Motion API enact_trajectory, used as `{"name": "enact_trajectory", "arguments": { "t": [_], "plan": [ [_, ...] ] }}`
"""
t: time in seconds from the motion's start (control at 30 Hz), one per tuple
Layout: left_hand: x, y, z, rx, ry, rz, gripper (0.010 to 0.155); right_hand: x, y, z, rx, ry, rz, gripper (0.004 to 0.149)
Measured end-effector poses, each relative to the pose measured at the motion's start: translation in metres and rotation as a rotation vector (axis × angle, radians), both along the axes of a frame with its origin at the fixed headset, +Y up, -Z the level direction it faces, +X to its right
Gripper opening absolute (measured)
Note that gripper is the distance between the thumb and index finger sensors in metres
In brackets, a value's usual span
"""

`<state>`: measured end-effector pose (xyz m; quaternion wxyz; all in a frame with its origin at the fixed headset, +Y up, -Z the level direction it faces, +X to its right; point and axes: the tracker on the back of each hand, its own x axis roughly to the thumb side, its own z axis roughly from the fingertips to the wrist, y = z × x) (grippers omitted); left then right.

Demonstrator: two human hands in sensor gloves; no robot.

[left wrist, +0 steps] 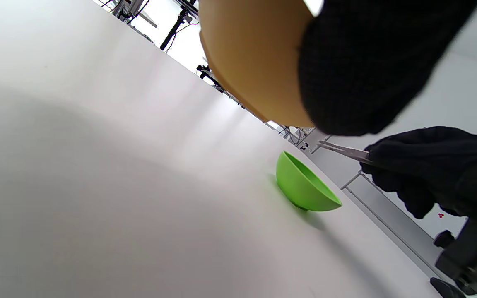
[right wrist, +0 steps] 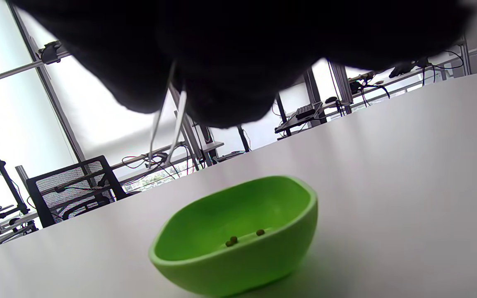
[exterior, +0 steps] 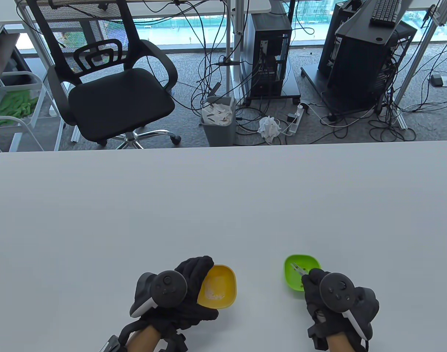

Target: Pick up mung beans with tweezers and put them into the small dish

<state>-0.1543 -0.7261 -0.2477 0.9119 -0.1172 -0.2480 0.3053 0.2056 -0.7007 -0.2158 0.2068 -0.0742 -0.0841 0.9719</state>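
Note:
A small green dish (exterior: 307,264) stands on the white table at the front right. In the right wrist view the dish (right wrist: 242,231) holds three mung beans (right wrist: 232,241). My right hand (exterior: 313,278) pinches metal tweezers (exterior: 297,269), whose tips hover over the dish. In the right wrist view the tweezers (right wrist: 166,124) hang slightly open with nothing between the tips. My left hand (exterior: 197,273) grips the left rim of a yellow bowl (exterior: 219,286) with pale contents I cannot make out. The left wrist view shows the yellow bowl's underside (left wrist: 251,58), the green dish (left wrist: 304,188) and the tweezers (left wrist: 344,151).
The white table (exterior: 223,201) stretches far beyond both bowls to its back edge. Behind it stand an office chair (exterior: 113,91), a grey waste bin (exterior: 219,121) and computer towers with cables on the floor.

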Motion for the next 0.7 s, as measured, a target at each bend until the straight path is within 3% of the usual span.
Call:
{"name": "enact_trajectory", "arguments": {
  "t": [0.23,0.47,0.7],
  "plan": [
    [0.005,0.005,-0.031,-0.029,0.004,-0.057,0.120,-0.006,0.002,0.004,0.025,0.025,0.008,0.038],
    [0.015,-0.027,-0.064,-0.214,-0.005,-0.099,0.119,-0.006,0.001,0.005,0.027,0.023,-0.008,0.039],
    [0.007,-0.050,-0.072,-0.323,0.025,-0.140,0.118,-0.006,0.002,0.005,0.020,0.028,-0.028,0.039]
  ]
}}
